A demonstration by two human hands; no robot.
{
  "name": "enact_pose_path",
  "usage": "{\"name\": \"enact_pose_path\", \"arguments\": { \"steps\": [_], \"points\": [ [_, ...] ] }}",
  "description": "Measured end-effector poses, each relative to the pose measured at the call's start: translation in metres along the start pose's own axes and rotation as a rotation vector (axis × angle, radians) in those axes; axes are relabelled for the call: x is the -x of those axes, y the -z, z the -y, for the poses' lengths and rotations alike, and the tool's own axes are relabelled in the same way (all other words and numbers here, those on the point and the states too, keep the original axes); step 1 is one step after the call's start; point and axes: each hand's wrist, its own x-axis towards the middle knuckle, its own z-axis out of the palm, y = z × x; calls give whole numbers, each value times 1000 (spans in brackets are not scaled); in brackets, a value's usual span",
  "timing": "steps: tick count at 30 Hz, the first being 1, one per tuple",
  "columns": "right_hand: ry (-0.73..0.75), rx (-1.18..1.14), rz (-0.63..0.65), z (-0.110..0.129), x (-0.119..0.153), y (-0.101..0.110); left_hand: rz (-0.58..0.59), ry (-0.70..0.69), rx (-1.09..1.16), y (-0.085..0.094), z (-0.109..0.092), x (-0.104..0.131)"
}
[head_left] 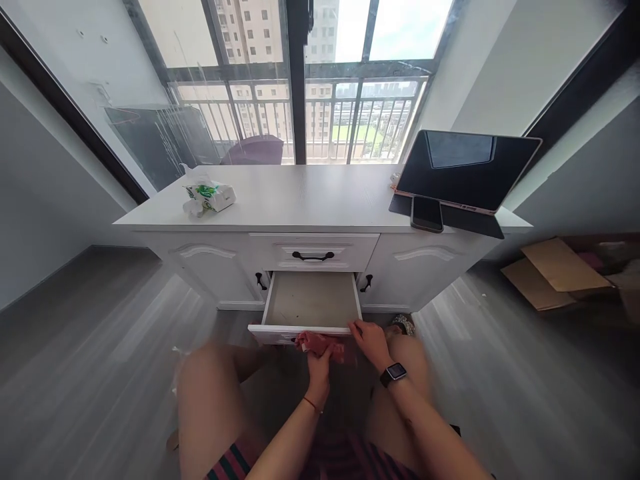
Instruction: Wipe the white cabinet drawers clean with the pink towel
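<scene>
A white drawer is pulled out of the lower middle of the cabinet, and its pale base shows only a few small dark specks. Bunched in my left hand is a red cloth, held against the drawer's front face. The cloth covers part of the drawer's dark handle. My right hand, with a black watch on the wrist, grips the drawer front's top edge near its right corner; its fingers curl over the rim.
The white cabinet carries a tissue pack on the left and a tablet with a phone on the right. A shut drawer lies above the pulled-out one. Cardboard boxes stand on the floor at right. My bent knees flank the drawer.
</scene>
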Motion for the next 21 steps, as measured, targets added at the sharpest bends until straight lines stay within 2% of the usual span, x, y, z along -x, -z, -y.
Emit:
{"name": "enact_pose_path", "arguments": {
  "steps": [3, 7, 12, 15, 18, 21],
  "points": [
    [2, -4, 25, 1, 1, 2, 20, 2, 16, 5, -3, -3],
    [-8, 2, 47, 2, 0, 3, -32, -8, 85, 25, -28, -15],
    [-29, -23, 15, 2, -1, 0, -193, -130, 62, 61, -70, -38],
    [-23, -45, 2, 2, 0, 0, -280, -182, 24, 78, -87, -52],
    [-20, -48, 5, 1, 2, 0, -357, -193, -22, 88, -92, -64],
    [10, -86, -2, 0, 4, -1, -407, -181, -65, 90, -86, -73]
  ]
}}
